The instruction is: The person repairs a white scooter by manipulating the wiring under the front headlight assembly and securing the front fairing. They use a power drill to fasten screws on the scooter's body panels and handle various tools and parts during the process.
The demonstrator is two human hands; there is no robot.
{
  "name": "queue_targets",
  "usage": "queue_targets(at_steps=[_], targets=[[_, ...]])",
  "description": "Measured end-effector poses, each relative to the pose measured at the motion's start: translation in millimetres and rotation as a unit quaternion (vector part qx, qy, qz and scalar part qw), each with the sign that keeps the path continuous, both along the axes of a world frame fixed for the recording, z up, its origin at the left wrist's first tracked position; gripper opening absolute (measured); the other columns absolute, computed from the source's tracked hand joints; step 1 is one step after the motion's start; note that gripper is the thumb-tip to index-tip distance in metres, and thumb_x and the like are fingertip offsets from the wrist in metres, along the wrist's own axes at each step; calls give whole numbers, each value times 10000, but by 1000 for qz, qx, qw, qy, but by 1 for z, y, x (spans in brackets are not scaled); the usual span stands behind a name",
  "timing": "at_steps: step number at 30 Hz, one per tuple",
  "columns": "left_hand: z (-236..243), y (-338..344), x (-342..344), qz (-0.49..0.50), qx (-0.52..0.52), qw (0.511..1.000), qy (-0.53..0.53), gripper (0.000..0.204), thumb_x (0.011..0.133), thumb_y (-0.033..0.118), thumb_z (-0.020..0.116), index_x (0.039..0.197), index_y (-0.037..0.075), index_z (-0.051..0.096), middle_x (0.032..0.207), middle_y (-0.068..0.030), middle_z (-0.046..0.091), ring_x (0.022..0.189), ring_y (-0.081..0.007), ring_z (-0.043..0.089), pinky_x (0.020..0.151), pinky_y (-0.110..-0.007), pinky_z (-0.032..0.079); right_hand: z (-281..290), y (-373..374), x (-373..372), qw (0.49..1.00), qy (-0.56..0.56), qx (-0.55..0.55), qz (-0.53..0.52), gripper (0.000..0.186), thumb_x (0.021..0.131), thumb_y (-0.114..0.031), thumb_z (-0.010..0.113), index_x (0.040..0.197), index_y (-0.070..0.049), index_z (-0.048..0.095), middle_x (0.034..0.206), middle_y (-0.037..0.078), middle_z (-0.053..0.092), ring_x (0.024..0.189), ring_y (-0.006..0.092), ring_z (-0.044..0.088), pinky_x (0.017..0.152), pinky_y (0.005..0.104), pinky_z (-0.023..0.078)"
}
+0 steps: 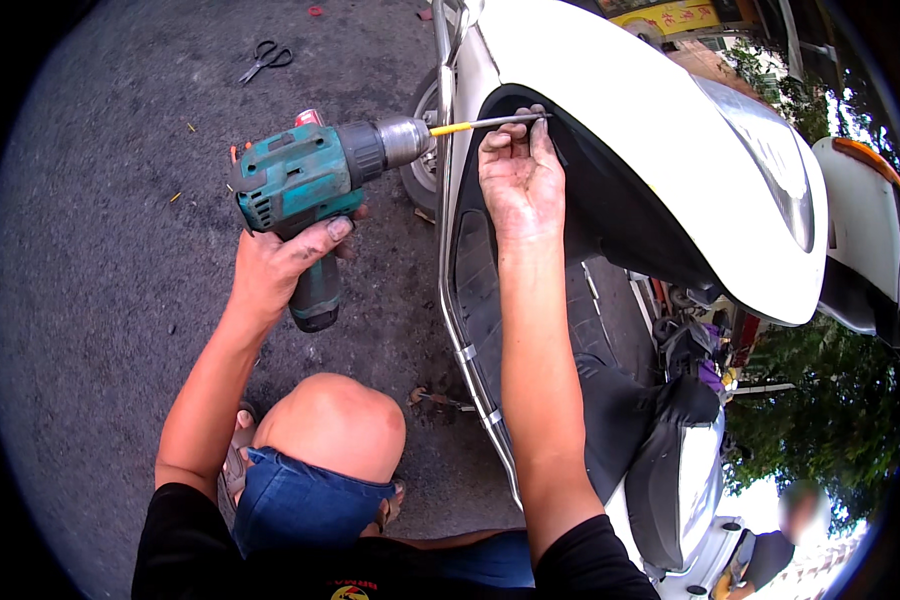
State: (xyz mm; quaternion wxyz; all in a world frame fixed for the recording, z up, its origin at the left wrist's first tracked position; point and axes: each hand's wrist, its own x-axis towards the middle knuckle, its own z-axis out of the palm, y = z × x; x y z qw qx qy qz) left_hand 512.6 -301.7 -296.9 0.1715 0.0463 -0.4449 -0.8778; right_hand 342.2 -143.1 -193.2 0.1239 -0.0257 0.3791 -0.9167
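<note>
My left hand [285,258] is wrapped round the grip of a teal and black cordless drill [295,175], held level and pointing right. From its chuck runs a long screwdriver bit [490,123] with a yellow band. The fingers of my right hand [523,190] are pinched at the far tip of that bit, palm turned up. Whether a screw sits between the fingertips is too small to tell. The tip is beside the black inner panel [610,195] of a white scooter [620,95]. Dark smudges show on both hands' fingers.
A shiny metal guard bar [448,250] runs along the scooter's near side, with a wheel [425,175] behind it. Black-handled scissors [266,60] lie on the asphalt [120,250]. My bent knee [335,420] is below the drill. Another person [782,548] is at the lower right.
</note>
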Motion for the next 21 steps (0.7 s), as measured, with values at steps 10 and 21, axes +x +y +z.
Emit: queue_targets(at_steps=[10,21], targets=[[12,-6,5,14,-91,996,-3,322,793,171,700,1057,4,623,943,-65,681,813,-143,633,702,-304,528,1,1,-1,1000,-17,-24,-1,143,958,-151,522,995,-58,624,917,47,630,739,140,575,648,301,478],[14,-6,3,-2,-81,996,-39,267,780,156,718,1000,18,653,886,-33,676,766,-127,614,710,-289,498,-1,3,-1,1000,0,-23,-4,169,951,-137,524,1004,-14,626,918,86,641,735,168,578,669,315,476]])
